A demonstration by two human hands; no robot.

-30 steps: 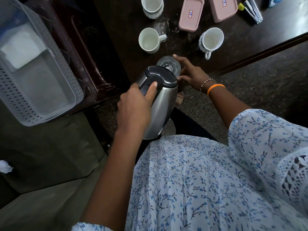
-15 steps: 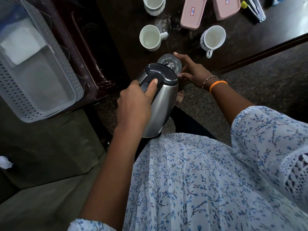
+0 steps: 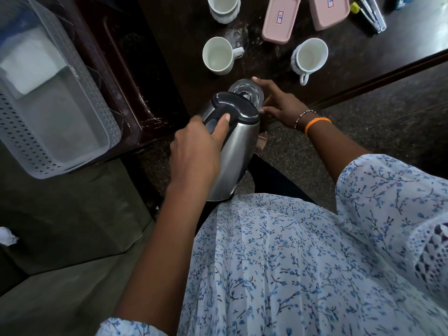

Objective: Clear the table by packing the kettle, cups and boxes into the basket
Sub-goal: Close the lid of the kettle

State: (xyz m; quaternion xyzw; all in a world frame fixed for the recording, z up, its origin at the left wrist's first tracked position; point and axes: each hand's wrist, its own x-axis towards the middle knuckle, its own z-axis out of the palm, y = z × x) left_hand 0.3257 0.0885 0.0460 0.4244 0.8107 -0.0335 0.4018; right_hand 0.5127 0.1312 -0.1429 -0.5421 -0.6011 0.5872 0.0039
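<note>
My left hand (image 3: 196, 151) grips the black handle of the steel kettle (image 3: 232, 151), thumb on the lid, holding it tilted over the table's near edge. The kettle's spout end leans toward a clear glass (image 3: 247, 93) on the dark table (image 3: 363, 59). My right hand (image 3: 278, 105) holds that glass from the right with curled fingers. Three white cups stand beyond: one (image 3: 218, 57) left, one (image 3: 309, 57) right, one (image 3: 224, 7) at the top. Two pink boxes (image 3: 281, 19) (image 3: 329, 10) lie at the far edge. The white perforated basket (image 3: 43, 98) sits at the left.
The basket rests on a dark brown plastic chair (image 3: 126, 76) left of the table. A white cloth or paper (image 3: 26, 64) lies inside the basket. A metal tool with a yellow cap (image 3: 368, 13) lies at the table's top right. Dark speckled floor (image 3: 375, 132) runs beneath.
The kettle, glass and both hands have hardly moved; my view has shifted slightly, so the table things sit a little higher in frame.
</note>
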